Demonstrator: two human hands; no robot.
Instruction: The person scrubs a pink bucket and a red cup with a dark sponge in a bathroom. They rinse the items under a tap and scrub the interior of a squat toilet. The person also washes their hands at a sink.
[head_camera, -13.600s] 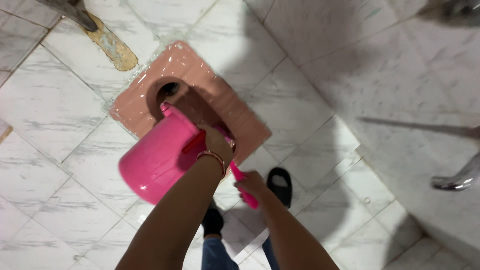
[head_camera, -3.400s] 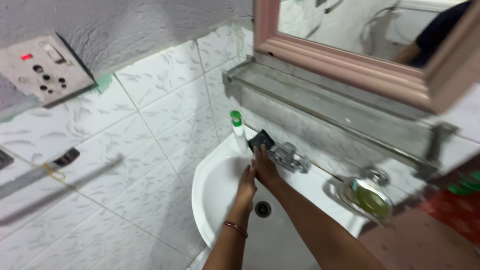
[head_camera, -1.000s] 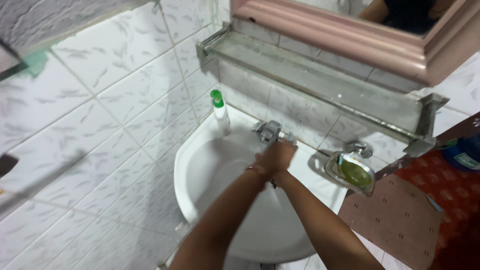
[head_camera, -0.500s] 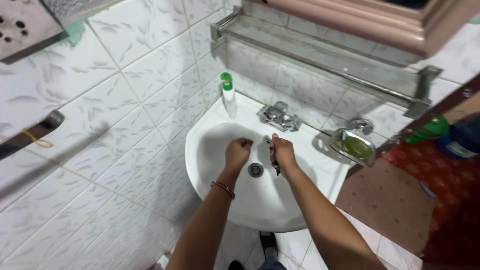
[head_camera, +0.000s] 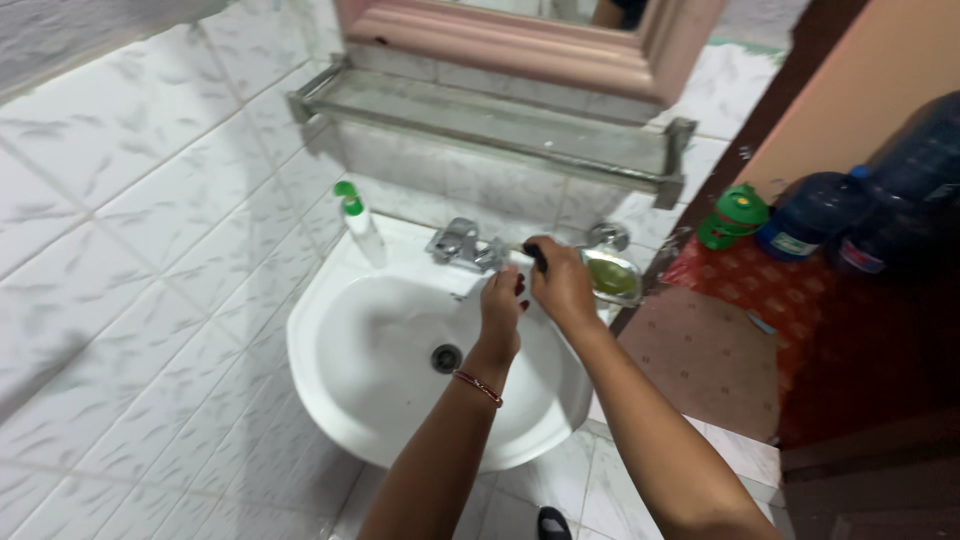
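My right hand (head_camera: 563, 287) is closed around a small dark object (head_camera: 537, 251) and holds it over the back right of the white sink (head_camera: 330, 330), between the metal tap (head_camera: 462, 246) and the soap dish (head_camera: 612, 274). My left hand (head_camera: 502, 310), with a bracelet on its wrist, hovers beside it over the basin, fingers curled, holding nothing I can see. A white pump bottle with a green top (head_camera: 359, 224) stands on the sink's back left corner.
A metal shelf (head_camera: 480, 118) and a pink-framed mirror (head_camera: 520, 45) hang above the sink. White tiles cover the left wall. To the right are a green bottle (head_camera: 732, 215), large blue water jugs (head_camera: 860, 215) and a red patterned floor (head_camera: 800, 300).
Both hands have risen from above the drain toward the sink's back right edge. The dark object in my right hand is now up by the tap. The view has swung to the right.
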